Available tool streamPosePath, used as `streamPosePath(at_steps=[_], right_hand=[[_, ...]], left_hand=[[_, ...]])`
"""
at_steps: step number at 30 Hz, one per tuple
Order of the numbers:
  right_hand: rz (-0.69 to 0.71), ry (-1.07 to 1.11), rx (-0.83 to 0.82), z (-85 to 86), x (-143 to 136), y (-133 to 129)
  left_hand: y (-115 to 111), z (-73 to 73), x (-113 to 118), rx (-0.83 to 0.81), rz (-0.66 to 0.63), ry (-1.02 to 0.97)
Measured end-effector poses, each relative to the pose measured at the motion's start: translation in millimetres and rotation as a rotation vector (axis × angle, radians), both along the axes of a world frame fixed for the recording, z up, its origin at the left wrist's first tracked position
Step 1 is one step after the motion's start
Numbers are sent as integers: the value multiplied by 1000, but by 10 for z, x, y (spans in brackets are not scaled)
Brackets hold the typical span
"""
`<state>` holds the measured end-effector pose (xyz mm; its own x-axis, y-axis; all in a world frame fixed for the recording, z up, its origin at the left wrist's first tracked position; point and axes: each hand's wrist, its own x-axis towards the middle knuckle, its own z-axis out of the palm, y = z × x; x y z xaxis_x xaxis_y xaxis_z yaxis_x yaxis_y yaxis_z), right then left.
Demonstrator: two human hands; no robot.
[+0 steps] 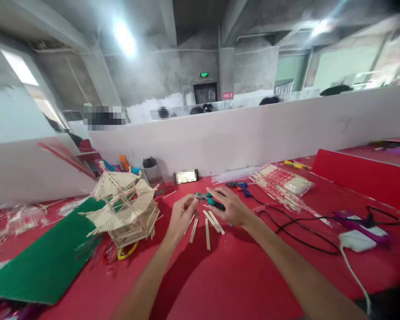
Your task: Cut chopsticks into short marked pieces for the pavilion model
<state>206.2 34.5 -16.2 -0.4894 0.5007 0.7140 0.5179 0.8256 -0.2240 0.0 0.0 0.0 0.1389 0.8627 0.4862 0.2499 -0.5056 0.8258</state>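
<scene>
Right hand (232,208) grips pliers (210,200); left hand (182,211) pinches close beside, contents unclear; such closeness could cause a nip

The pliers (216,204) are teal, black and silver, the sticks (207,233) pale tan, the tabletop (240,284) red.

Phone (186,177) near a white partition (240,142), dark-lidded jar (154,174) beside it, green lit sign (204,74) on far wall (160,73)

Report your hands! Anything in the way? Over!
Right hand holding green-and-black pliers. Left hand pinched near their metal tip, contents unclear. Pale wooden sticks loose on red tabletop; nothing visibly blocking.
</scene>
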Motion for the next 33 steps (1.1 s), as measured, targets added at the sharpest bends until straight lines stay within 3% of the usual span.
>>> streamPosePath(at_steps=[33], right_hand=[[25, 29, -10, 9, 5, -24]], left_hand=[[16, 9, 10, -19, -6, -62]])
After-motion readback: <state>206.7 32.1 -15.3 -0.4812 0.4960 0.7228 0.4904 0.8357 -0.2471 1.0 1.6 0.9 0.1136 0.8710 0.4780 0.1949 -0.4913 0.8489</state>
